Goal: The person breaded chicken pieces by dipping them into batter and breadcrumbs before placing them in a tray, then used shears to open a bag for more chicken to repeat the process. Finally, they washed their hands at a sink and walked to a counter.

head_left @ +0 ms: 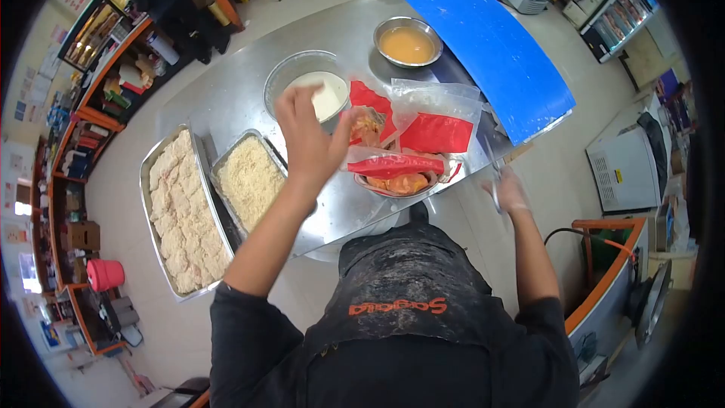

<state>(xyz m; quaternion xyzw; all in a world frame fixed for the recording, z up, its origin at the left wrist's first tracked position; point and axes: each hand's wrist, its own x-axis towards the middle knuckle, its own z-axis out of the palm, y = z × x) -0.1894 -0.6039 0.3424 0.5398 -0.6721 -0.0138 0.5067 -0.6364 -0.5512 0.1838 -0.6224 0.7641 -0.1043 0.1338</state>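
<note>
My left hand (303,132) is raised over the steel table, thumb and bent fingers apart, beside a metal bowl (276,75) of white liquid. Near its thumb lies an opened red-and-clear plastic bag (436,132) with raw meat pieces (368,127) showing in it. Below that, more orange-coated raw meat (400,183) sits in a bowl partly covered by red packaging. My right hand (512,193), in a clear plastic glove, is low at the table's near edge. Its fingers are curled around a thin, pale, shiny thing, too blurred to name.
A large tray (181,211) of flour-coated pieces and a smaller tray (249,177) of crumbly coating stand at left. A bowl of cloudy orange liquid (408,44) is at the back. A blue board (495,57) covers the right side. Another person (170,4) stands far left.
</note>
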